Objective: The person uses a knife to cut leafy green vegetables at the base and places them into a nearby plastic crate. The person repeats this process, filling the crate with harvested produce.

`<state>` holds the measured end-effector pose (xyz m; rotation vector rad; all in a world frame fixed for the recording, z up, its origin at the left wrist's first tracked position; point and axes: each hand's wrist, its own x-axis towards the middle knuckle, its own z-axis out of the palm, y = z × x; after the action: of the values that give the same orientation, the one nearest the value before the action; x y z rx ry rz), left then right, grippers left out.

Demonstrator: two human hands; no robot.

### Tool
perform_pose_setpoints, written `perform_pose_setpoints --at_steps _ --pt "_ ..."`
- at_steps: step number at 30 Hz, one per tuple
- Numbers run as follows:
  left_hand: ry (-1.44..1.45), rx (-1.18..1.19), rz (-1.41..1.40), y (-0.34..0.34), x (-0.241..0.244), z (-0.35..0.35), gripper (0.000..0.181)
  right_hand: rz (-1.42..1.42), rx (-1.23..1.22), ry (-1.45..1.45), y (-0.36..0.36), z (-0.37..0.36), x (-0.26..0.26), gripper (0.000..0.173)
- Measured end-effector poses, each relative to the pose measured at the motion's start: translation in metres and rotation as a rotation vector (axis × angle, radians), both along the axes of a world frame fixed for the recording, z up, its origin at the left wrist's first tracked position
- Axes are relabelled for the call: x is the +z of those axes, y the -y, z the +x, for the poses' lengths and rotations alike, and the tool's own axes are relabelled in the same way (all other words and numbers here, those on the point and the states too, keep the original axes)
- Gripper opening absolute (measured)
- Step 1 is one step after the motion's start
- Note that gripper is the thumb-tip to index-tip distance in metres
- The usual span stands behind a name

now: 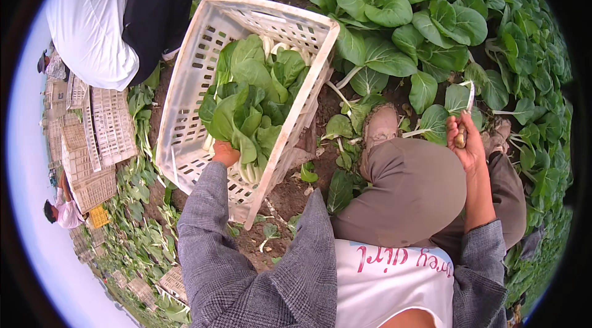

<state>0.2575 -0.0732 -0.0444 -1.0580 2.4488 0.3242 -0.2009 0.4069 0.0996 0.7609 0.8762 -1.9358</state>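
Note:
A white slatted plastic crate [185, 92] stands tilted on the soil in front of me. Heads of green bok choy [252, 97] with pale stalks lie inside it. My left hand [225, 154] reaches into the crate and grips a bok choy head at its near side; leaves hide most of the fingers. On the right, above my knee, my right hand [467, 140] is closed around the wooden handle of a small knife [471, 97]. The blade points away from me, over the growing leaves.
Dense bok choy plants [453, 18] grow ahead and to the right. Cut leaves [340, 127] litter the soil near my shoe [381, 127]. A person in a white shirt [92, 23] crouches beyond the crate at the left. Stacked crates [88, 143] and other people stand farther left.

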Motion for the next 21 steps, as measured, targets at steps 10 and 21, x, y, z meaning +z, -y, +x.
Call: perform_pose_setpoints --at_steps 10,21 --pt "0.71 -0.691 0.079 0.028 -0.009 -0.009 0.034 0.33 0.021 -0.257 0.0 0.019 -0.031 0.024" --pt "0.201 -0.456 -0.034 -0.078 0.25 -0.201 0.018 0.544 -0.017 -0.267 -0.025 -0.015 -0.142 0.019"
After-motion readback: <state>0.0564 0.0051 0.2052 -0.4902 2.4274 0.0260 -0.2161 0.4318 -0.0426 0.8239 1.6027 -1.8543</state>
